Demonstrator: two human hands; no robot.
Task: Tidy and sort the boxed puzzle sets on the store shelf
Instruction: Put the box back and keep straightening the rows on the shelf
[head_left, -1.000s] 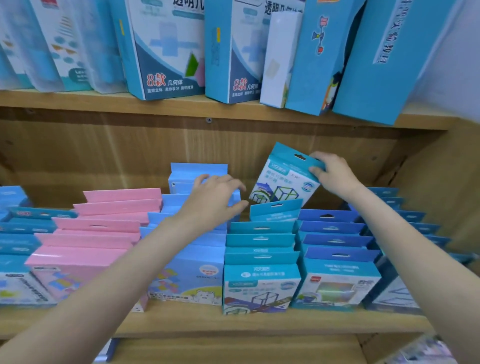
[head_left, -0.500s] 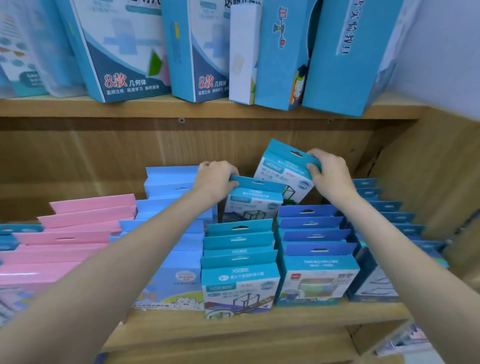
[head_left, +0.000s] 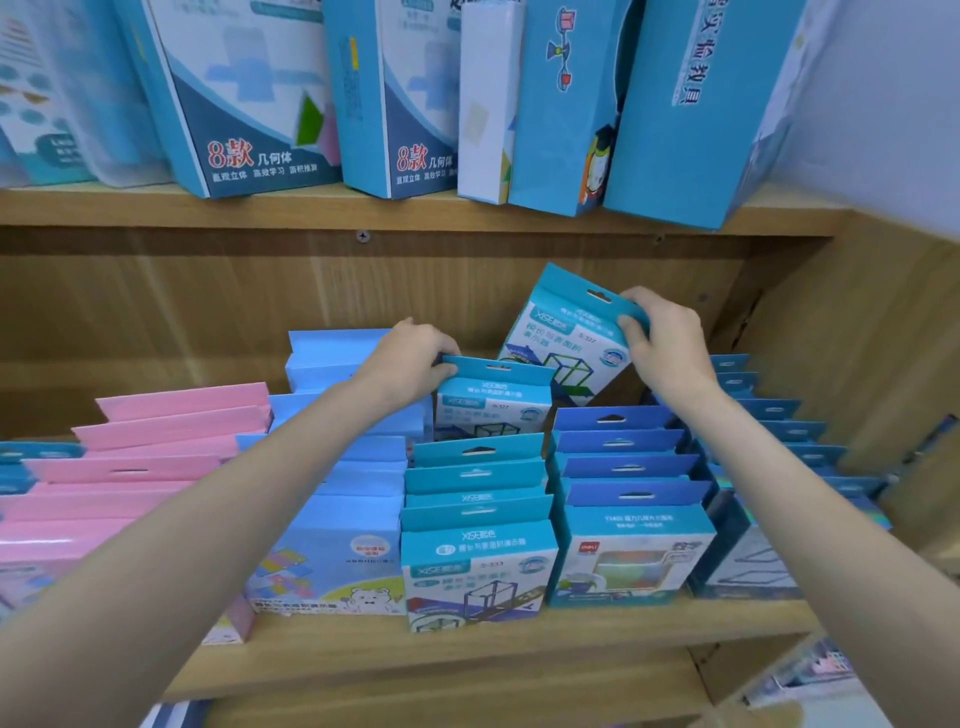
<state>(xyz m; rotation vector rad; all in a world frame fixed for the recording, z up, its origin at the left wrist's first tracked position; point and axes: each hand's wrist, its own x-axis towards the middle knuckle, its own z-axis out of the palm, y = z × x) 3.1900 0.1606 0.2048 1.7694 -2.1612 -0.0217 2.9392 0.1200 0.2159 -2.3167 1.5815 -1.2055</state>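
Rows of small boxed sets stand on the lower wooden shelf (head_left: 467, 649). My right hand (head_left: 667, 345) pinches the hang tab of a teal box (head_left: 566, 335), held tilted above the back of the teal row (head_left: 475, 493). My left hand (head_left: 410, 358) grips the top left corner of the rearmost teal box (head_left: 493, 402) in that row, which stands raised above the ones in front of it. Both boxes show a cube-frame picture.
Left of the teal row stand a light blue row (head_left: 343, 499) and a pink row (head_left: 156, 457). Right of it are a darker blue row (head_left: 623, 467) and another blue row (head_left: 779, 436) near the side wall. Tall blue boxes (head_left: 675, 114) lean on the upper shelf.
My left hand reached right and took hold of the rearmost teal box, lifting it a little. My right hand keeps the tilted teal box behind the row. The view shifted right.
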